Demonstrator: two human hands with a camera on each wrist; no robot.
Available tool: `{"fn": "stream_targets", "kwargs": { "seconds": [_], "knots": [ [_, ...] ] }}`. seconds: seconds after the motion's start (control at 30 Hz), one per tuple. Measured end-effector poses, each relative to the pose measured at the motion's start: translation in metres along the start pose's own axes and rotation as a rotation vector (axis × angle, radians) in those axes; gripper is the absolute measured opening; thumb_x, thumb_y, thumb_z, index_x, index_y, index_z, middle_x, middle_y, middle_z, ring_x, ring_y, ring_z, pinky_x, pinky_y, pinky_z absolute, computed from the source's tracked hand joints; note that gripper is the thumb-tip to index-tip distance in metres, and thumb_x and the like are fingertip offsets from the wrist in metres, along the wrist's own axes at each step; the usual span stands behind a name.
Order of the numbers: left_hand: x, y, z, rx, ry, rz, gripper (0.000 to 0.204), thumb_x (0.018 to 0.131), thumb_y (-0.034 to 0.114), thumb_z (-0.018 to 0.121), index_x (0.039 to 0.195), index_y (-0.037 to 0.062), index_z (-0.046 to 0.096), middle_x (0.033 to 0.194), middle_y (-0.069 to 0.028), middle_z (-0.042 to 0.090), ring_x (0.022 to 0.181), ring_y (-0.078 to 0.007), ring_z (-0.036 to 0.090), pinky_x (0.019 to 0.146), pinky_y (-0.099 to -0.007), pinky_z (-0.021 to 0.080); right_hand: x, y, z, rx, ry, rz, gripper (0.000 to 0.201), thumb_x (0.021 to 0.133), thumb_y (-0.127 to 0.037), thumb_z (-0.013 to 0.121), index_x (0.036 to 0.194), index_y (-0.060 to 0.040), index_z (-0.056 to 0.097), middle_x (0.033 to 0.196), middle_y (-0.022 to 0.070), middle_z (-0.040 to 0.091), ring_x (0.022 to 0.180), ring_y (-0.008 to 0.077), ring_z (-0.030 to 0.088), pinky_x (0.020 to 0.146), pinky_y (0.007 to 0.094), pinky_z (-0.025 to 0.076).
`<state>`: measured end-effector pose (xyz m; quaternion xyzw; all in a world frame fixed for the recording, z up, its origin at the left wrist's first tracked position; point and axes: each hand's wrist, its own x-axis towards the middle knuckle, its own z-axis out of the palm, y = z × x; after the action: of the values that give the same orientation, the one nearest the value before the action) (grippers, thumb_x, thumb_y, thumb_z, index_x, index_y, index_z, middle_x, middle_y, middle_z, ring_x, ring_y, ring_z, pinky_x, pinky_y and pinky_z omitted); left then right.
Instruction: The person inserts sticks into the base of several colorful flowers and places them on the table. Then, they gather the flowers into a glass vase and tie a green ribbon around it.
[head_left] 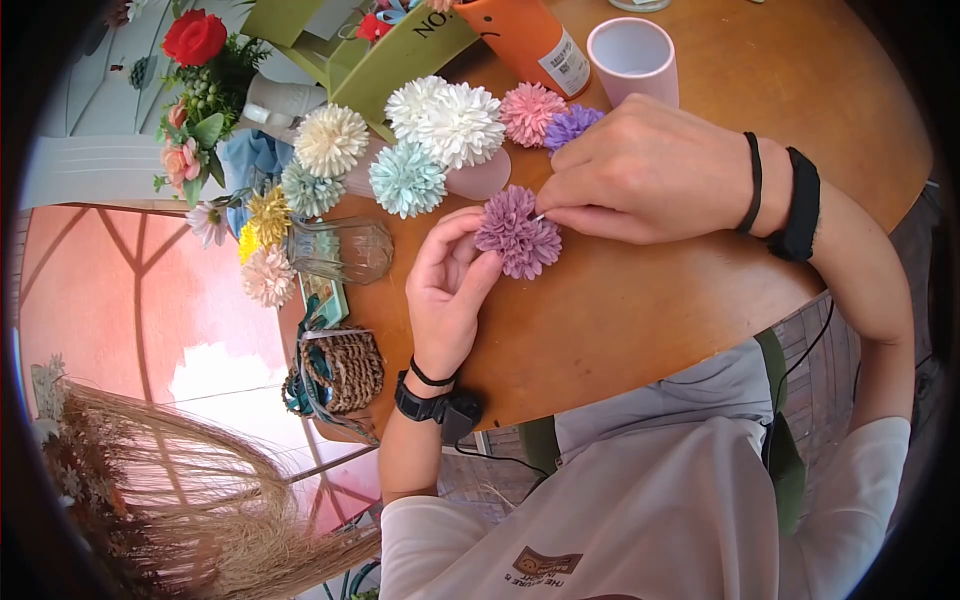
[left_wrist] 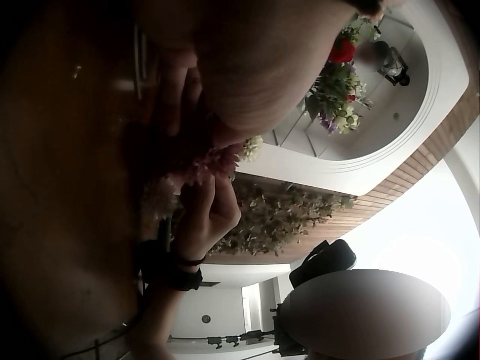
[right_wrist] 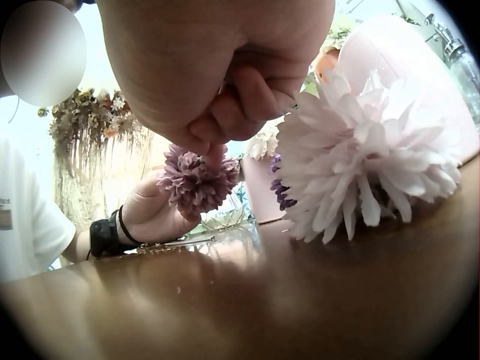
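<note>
A mauve pompom flower (head_left: 518, 232) is held just above the wooden table, between the thumb and curled fingers of my left hand (head_left: 450, 290). From the other side my right hand (head_left: 640, 170) pinches a thin whitish stick (head_left: 541, 217) whose end meets the petals. Most of that stick is hidden by the fingertips. In the right wrist view the same mauve flower (right_wrist: 196, 180) shows below the curled fingers of the right hand (right_wrist: 232, 82). Close to that camera lies a big pale pink flower (right_wrist: 367, 150). The left wrist view is dark, with the flower (left_wrist: 214, 161) between both hands.
White flowers (head_left: 460, 120), a light blue flower (head_left: 407, 180) and a pink flower (head_left: 533, 113) stand beyond the hands. A pink cup (head_left: 660, 75) and an orange container (head_left: 530, 45) are at the back. A glass vase (head_left: 345, 250) and a woven basket (head_left: 345, 368) lie left.
</note>
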<state>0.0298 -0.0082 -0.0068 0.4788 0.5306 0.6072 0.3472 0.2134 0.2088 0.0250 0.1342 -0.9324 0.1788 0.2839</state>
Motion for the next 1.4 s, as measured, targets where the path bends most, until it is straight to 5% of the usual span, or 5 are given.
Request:
{"fn": "stream_targets", "kwargs": {
  "seconds": [0.1,0.73,0.83,1.4],
  "knots": [
    [0.0006,0.0037,0.0022,-0.054,0.023,-0.044,0.036,0.095,-0.009,0.06,0.13,-0.0051,0.053,0.139,-0.0131,0.05,0.131,-0.0228,0.053,0.112,-0.0372,0.042,0.0,0.0002,0.0002,-0.002,0.007,-0.005,0.01,0.089,-0.016,0.071,0.091,-0.0061,0.072,0.077,0.0077,0.067,0.067,0.0281,0.066,0.059,0.039,0.053],
    [-0.0002,0.0022,-0.0001,-0.043,0.013,-0.035,0.036,0.095,-0.009,0.061,0.13,-0.0046,0.053,0.138,-0.0122,0.051,0.129,-0.0212,0.054,0.11,-0.0354,0.044,-0.0002,-0.0008,-0.0004,-0.003,-0.054,0.031,0.01,0.089,-0.016,0.071,0.093,-0.0073,0.074,0.073,0.01,0.069,0.066,0.0277,0.068,0.06,0.0397,0.054],
    [0.0,0.0026,0.0002,-0.044,0.01,-0.031,0.036,0.095,-0.01,0.061,0.13,-0.0044,0.054,0.137,-0.012,0.051,0.128,-0.021,0.055,0.109,-0.035,0.044,-0.0004,-0.0011,0.0028,0.028,-0.002,0.028,0.02,0.091,-0.018,0.064,0.073,-0.0085,0.064,0.062,0.0123,0.06,0.06,0.0318,0.064,0.056,0.0433,0.051],
    [-0.0006,0.0014,-0.0033,-0.048,-0.002,-0.045,0.032,0.094,-0.011,0.061,0.125,-0.0044,0.056,0.132,-0.0116,0.054,0.123,-0.0197,0.057,0.105,-0.0329,0.046,-0.0007,-0.0049,0.0,0.061,-0.079,0.031,0.021,0.094,-0.02,0.063,0.076,-0.0073,0.064,0.063,0.0148,0.061,0.061,0.0339,0.064,0.057,0.0447,0.05]
  ]
}}
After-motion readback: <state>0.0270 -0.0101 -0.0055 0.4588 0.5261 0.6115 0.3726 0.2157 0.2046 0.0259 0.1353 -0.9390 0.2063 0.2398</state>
